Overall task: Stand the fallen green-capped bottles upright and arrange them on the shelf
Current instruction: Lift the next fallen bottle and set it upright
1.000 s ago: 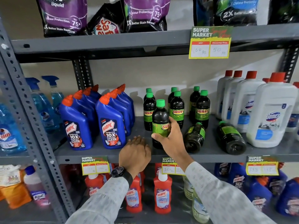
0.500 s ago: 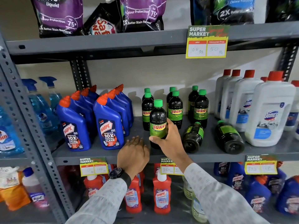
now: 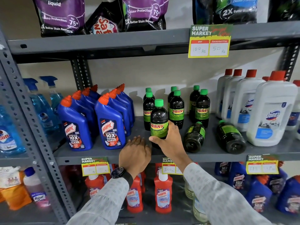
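My right hand [image 3: 168, 140] grips a dark green-capped Sunny bottle [image 3: 159, 120] that stands upright near the front of the grey middle shelf [image 3: 211, 151], its label facing me. My left hand [image 3: 135, 153] rests flat on the shelf edge just left of it, holding nothing. Behind stand several upright Sunny bottles [image 3: 177, 109] in short rows. To the right, two Sunny bottles lie on their sides with bases toward me: one [image 3: 194, 137] beside my right hand, another [image 3: 230, 137] further right.
Blue Harpic bottles [image 3: 110, 125] stand left of the Sunny group, white Domex bottles [image 3: 274, 114] to the right. Purple pouches [image 3: 60, 15] fill the shelf above, red Harpic bottles [image 3: 163, 190] the shelf below. Price tags [image 3: 209, 41] hang on shelf edges. A grey upright post [image 3: 27, 120] stands at left.
My right hand has turned the upright bottle so its Sunny label faces front. My left hand stays on the shelf edge. The two fallen bottles have not moved.
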Demonstrator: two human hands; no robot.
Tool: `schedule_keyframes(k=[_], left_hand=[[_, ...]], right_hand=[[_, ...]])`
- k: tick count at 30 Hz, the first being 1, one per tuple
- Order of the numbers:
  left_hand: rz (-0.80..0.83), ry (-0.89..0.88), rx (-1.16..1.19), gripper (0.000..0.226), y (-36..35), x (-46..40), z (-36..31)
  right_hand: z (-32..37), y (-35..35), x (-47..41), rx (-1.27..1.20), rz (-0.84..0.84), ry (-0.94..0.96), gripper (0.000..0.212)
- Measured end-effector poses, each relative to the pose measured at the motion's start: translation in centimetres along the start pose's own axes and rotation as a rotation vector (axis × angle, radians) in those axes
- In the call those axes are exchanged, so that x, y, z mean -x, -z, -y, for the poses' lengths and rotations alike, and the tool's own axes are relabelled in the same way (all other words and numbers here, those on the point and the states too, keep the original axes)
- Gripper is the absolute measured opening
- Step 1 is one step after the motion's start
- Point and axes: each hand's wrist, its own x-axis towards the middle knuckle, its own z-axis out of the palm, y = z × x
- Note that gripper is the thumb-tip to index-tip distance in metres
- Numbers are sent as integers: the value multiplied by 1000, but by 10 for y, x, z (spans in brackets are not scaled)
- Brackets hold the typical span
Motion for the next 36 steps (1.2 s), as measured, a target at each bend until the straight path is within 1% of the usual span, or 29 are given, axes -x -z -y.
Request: schedule_keyframes(k=[4, 7, 9, 11, 12, 14, 15, 17, 19, 20, 21, 23, 28, 30, 31, 33, 35, 36], left_hand=[[20, -1, 8, 74, -1, -2, 1], [53, -27, 2, 80, -1, -5, 3], [102, -60, -34, 91, 3, -12, 3], [161, -98, -84, 98, 5, -18, 2], [167, -110, -104, 97, 5, -20, 1], [144, -110, -132, 90, 4, -19, -2], [136, -95, -128, 86, 3, -18, -3], [135, -55, -99, 78, 2, -17, -4], [128, -43, -83, 70, 2, -16, -6], [122, -41, -76, 69, 2, -16, -6], [118, -37, -70, 70, 2, -16, -6], [121, -31, -69, 76, 2, -15, -7], [118, -23, -35, 81, 3, -14, -7], [119, -18, -33, 83, 3, -14, -7], [119, -17, -30, 86, 3, -14, -7], [120, -20, -29, 91, 4, -13, -8], [118, -25, -35, 94, 5, -13, -9], [119, -27, -37, 94, 6, -12, -9]], right_hand=[[9, 7, 8, 4, 8, 21, 103], [23, 29, 15, 67, -16, 111, 104], [34, 52, 11, 178, -72, 154, 98], [38, 78, 0, 310, -143, 138, 84], [38, 90, -6, 377, -160, 107, 76], [30, 110, -18, 464, -167, -11, 64], [24, 117, -21, 487, -156, -84, 65], [12, 122, -24, 495, -97, -240, 81], [4, 121, -22, 413, -8, -399, 98], [3, 120, -20, 339, 32, -474, 99], [2, 118, -19, 260, 64, -535, 94], [-1, 116, -20, 139, 79, -609, 74], [0, 124, -22, -14, 81, -643, 37], [5, 128, -21, -88, 87, -618, 28], [6, 131, -22, -123, 83, -591, 31], [8, 133, -28, -188, 49, -527, 47], [9, 131, -34, -243, -19, -430, 58], [8, 130, -35, -224, -63, -372, 67]])
